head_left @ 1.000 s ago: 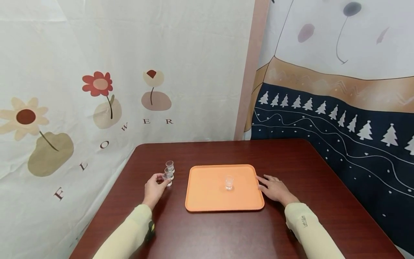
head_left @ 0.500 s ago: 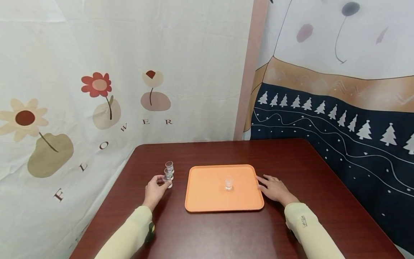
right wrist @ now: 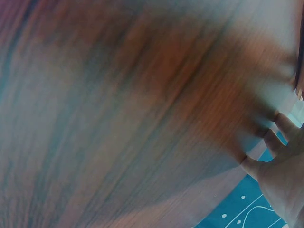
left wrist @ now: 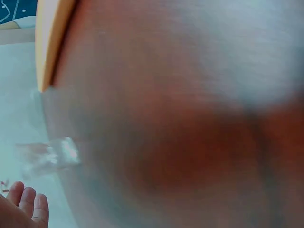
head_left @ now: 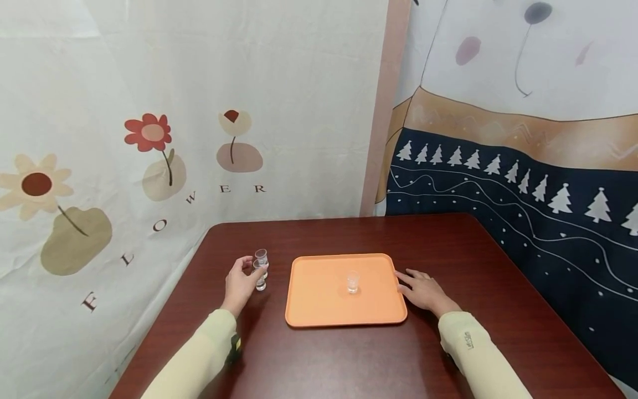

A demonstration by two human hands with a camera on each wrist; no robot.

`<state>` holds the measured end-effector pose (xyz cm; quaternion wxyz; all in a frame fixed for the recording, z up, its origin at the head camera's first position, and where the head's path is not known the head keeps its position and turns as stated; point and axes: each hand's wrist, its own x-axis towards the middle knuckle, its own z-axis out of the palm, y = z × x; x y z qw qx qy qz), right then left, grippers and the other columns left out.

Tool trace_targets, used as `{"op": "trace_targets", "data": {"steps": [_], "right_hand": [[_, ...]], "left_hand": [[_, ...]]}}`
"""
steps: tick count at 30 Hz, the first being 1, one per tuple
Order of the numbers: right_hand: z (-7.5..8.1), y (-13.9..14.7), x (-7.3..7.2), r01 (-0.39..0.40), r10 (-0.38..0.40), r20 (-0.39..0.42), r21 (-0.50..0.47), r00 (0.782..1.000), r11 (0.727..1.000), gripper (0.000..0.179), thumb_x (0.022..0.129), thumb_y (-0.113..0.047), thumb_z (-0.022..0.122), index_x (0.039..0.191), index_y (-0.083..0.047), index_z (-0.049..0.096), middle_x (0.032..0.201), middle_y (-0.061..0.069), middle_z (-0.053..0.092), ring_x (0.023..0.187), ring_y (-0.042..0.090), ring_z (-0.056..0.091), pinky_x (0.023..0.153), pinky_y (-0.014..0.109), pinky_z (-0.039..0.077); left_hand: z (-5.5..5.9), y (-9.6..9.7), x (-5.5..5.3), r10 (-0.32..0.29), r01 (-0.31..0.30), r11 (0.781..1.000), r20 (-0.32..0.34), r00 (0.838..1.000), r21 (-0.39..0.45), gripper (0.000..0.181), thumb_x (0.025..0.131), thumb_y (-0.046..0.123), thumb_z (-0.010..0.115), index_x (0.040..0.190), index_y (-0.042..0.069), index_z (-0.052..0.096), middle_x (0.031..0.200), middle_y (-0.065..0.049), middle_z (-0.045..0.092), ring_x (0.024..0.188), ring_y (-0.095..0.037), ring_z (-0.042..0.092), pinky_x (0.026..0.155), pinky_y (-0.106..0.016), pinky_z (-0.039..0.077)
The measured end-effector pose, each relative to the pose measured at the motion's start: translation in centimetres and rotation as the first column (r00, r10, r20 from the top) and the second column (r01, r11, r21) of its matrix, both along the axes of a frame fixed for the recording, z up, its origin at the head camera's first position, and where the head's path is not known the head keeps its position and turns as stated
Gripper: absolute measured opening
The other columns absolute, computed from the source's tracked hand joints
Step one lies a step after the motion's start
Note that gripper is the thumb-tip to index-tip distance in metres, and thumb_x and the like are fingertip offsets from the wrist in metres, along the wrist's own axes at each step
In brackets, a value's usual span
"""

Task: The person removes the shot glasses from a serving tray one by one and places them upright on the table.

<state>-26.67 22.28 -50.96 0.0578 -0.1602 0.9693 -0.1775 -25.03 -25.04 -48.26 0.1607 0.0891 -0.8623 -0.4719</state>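
My left hand (head_left: 241, 281) is at a row of clear shot glasses (head_left: 261, 256) on the left of the brown table. Its fingers are spread around the glasses, and the thumb crosses in front of the nearer ones, partly covering them. In the left wrist view a blurred shot glass (left wrist: 64, 152) appears just beyond my fingers (left wrist: 28, 202); thumb and index are out of that view. One more shot glass (head_left: 353, 282) stands upright on an orange tray (head_left: 319, 310). My right hand (head_left: 423, 291) lies with fingers extended, fingertips right at the tray's right edge.
The brown table (head_left: 344, 360) has rounded far corners and meets hung cloth behind. A white cloth (head_left: 309, 111) with flowers hangs at the left, a dark blue one (head_left: 458, 194) with trees at the right. The tray sits right of the glass row.
My left hand has shifted slightly away from me and up along the row, leaving the base of the nearest glass uncovered. The right hand, the tray and the glass on it stay put.
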Motion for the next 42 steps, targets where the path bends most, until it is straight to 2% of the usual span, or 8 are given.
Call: {"op": "trace_targets", "data": {"steps": [8,13,17,22,26,33,42], "right_hand": [[0.1,-0.1,-0.2,0.015,-0.015,0.020,-0.002,1.000,1.000,0.052,0.104,-0.036,0.050,0.151,-0.015,0.043,0.149,0.029,0.037,0.136,0.052,0.031,0.106,0.069,0.025],[0.0,-0.2,-0.5,0.017,-0.017,0.020,0.000,1.000,1.000,0.053,0.104,-0.038,0.049,0.151,-0.015,0.044,0.149,0.029,0.038,0.136,0.051,0.031,0.106,0.069,0.025],[0.0,-0.2,-0.4,0.019,-0.019,0.022,-0.001,1.000,1.000,0.053,0.104,-0.038,0.049,0.151,-0.015,0.044,0.150,0.029,0.037,0.137,0.051,0.031,0.106,0.069,0.025],[0.2,-0.3,-0.1,0.014,-0.014,0.023,-0.004,1.000,1.000,0.052,0.104,-0.036,0.050,0.151,-0.014,0.044,0.149,0.029,0.037,0.136,0.052,0.031,0.106,0.069,0.025],[0.2,-0.3,0.0,0.014,-0.014,0.026,-0.006,1.000,1.000,0.052,0.104,-0.036,0.050,0.150,-0.014,0.044,0.149,0.029,0.038,0.136,0.052,0.031,0.106,0.069,0.025],[0.1,-0.2,0.0,0.014,-0.014,0.022,0.001,1.000,1.000,0.052,0.104,-0.037,0.050,0.150,-0.015,0.045,0.148,0.029,0.039,0.136,0.051,0.032,0.105,0.068,0.026],[0.3,-0.1,0.1,0.016,-0.016,0.025,-0.008,1.000,1.000,0.052,0.104,-0.036,0.050,0.150,-0.014,0.044,0.149,0.029,0.038,0.136,0.052,0.031,0.105,0.070,0.025]], "left_hand": [[2.7,1.7,-0.9,-0.052,0.055,0.997,-0.057,0.997,0.060,0.058,0.088,0.026,0.077,0.135,0.004,0.051,0.129,-0.020,0.056,0.120,-0.036,0.054,0.099,-0.047,0.045],[3.3,3.3,-1.5,-0.090,0.096,0.992,-0.078,0.993,0.081,0.058,0.088,0.026,0.077,0.135,0.004,0.051,0.130,-0.017,0.056,0.124,-0.036,0.051,0.101,-0.047,0.043],[3.2,4.9,-1.6,-0.111,0.115,0.991,-0.058,0.992,0.066,0.058,0.088,0.029,0.077,0.135,0.005,0.052,0.132,-0.016,0.055,0.124,-0.034,0.050,0.102,-0.050,0.041],[2.7,7.2,-1.6,-0.155,0.158,0.986,-0.048,0.987,0.055,0.059,0.088,0.029,0.077,0.136,0.005,0.053,0.131,-0.019,0.056,0.121,-0.035,0.052,0.096,-0.052,0.044],[2.1,9.0,-1.5,-0.215,0.217,0.974,-0.025,0.976,0.070,0.056,0.088,0.024,0.077,0.135,0.005,0.054,0.130,-0.019,0.057,0.123,-0.035,0.052,0.099,-0.051,0.045],[1.1,11.9,-1.5,-0.286,0.285,0.957,0.020,0.958,0.048,0.056,0.085,0.020,0.080,0.133,0.004,0.056,0.126,-0.017,0.060,0.120,-0.036,0.054,0.096,-0.050,0.047],[0.4,14.3,-1.3,-0.372,0.367,0.927,0.055,0.927,0.082,0.055,0.087,0.018,0.078,0.135,0.002,0.054,0.128,-0.021,0.058,0.120,-0.037,0.053,0.097,-0.050,0.046]]}}
